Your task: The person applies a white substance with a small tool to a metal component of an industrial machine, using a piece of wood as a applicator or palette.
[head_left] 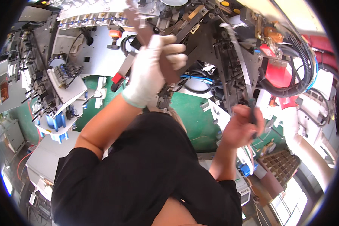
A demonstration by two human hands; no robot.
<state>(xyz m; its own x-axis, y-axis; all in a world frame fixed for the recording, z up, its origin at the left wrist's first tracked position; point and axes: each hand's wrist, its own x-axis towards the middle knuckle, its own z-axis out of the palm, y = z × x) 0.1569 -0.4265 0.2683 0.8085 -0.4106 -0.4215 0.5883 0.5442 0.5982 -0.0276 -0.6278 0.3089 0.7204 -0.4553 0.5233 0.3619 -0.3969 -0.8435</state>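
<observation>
My left hand (148, 69), in a white glove, is closed round a long flat brown bar (137, 24). The bar slants from the upper left down past the palm, and its lower end shows below the fingers. My right hand (243, 126), bare and slightly blurred, grips the dark handle of a long, thin, flat metal tool (242, 60). Its pale blade points up and a little left, ending in a whitish tip; its exact kind is not clear. Bar and tool are apart, both held over dark machine parts.
Machine assemblies (188, 30) with rails and cables spread across the far side. A thick black corrugated hose (309, 64) loops at right, by a red part (278, 73). Blue-footed fixtures (56, 122) stand at left. Below lies green floor (199, 124); a white pipe-like form (295, 132) runs at right.
</observation>
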